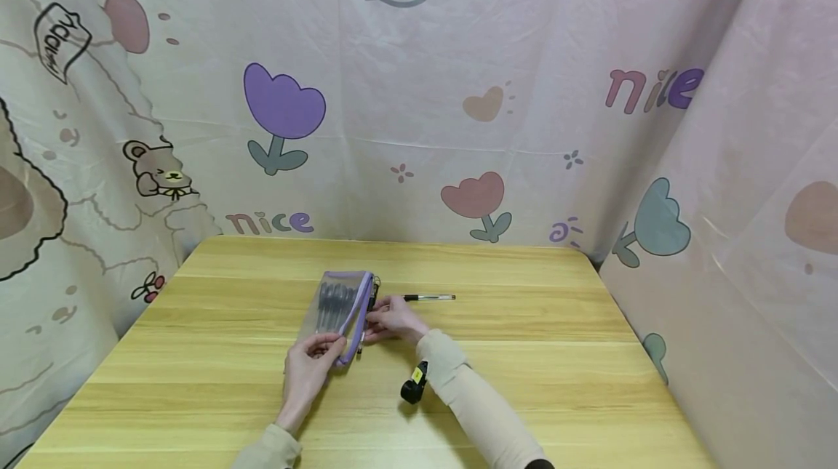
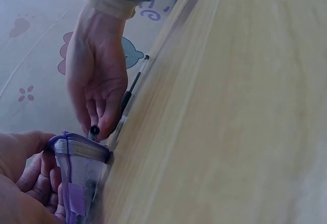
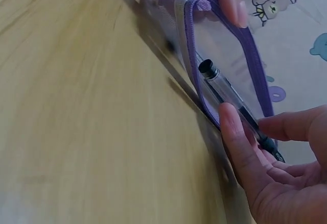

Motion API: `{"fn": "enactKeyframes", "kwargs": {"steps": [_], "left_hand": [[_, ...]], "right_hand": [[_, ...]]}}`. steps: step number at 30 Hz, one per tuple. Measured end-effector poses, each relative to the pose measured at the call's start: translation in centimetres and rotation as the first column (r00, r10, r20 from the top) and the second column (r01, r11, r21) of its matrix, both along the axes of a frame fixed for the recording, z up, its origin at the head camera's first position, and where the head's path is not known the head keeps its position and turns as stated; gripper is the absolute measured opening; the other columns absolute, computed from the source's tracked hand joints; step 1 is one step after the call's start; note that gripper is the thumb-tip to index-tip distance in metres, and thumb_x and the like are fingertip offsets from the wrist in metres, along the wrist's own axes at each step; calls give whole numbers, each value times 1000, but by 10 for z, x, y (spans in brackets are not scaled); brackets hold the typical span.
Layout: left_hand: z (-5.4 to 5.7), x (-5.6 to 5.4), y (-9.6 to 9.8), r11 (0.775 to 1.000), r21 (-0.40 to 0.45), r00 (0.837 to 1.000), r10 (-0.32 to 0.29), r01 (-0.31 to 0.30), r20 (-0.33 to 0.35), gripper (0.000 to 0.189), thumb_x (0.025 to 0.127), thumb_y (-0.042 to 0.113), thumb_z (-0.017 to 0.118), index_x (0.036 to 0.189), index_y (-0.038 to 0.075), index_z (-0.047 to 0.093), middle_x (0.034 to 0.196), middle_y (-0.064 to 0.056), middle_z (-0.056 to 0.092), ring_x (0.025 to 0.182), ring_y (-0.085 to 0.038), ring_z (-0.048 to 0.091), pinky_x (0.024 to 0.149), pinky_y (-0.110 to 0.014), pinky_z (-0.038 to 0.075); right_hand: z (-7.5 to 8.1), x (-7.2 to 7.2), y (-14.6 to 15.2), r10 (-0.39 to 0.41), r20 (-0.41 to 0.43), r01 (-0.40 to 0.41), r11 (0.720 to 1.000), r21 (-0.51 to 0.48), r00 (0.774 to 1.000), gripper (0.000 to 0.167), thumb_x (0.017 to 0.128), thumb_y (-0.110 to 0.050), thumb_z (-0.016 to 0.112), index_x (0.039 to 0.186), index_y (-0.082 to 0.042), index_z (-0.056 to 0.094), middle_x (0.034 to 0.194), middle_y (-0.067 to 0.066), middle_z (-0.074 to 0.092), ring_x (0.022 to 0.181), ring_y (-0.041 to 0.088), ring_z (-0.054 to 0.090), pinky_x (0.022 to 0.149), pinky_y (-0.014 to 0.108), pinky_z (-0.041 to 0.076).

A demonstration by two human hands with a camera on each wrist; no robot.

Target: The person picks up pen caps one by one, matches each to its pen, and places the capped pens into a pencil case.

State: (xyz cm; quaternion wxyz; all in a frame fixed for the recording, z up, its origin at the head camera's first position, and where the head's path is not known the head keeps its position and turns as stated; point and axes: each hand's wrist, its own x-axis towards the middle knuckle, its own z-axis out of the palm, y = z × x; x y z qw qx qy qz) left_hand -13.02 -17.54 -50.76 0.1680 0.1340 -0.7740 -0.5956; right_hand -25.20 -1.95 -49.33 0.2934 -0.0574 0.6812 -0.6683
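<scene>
A see-through mesh pencil case (image 1: 359, 302) with purple zipper edging lies on the table, its mouth unzipped and facing right. Several dark, slender things show through its mesh. The left hand (image 1: 309, 367) pinches the near end of the case's edging between thumb and fingers. At the mouth, the right hand (image 1: 397, 320) holds a clear-barrelled pen (image 3: 230, 94) with black ends between thumb and fingers. In the right wrist view, the pen slants across the opening, its black end cap toward the left hand.
Another pen (image 1: 435, 297) with a black cap lies on the wooden table (image 1: 524, 353) just beyond the right hand. A small black object (image 1: 414, 384) with a yellow label sits beside the right sleeve. Patterned cloth (image 1: 406, 91) hangs behind and along both sides.
</scene>
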Motion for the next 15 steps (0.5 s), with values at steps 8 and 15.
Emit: {"fn": "enactKeyframes", "kwargs": {"steps": [8, 15], "left_hand": [[1, 0, 0, 1000, -6, 1000, -4, 4, 16, 18, 85, 12, 80, 98, 0, 76, 86, -8, 75, 68, 1, 59, 63, -15, 49], [2, 0, 1, 1000, 0, 999, -8, 8, -32, 17, 84, 11, 81, 96, -1, 76, 84, -9, 75, 67, 1, 59, 61, -15, 49]], "right_hand": [[0, -3, -22, -45, -95, 54, 995, 87, 994, 14, 88, 6, 67, 94, 3, 55, 70, 14, 68, 49, 11, 63, 55, 24, 59], [1, 0, -34, -93, -210, 130, 977, 170, 973, 17, 81, 11, 70, 97, 10, 65, 80, 25, 73, 57, 24, 72, 58, 28, 61]]}}
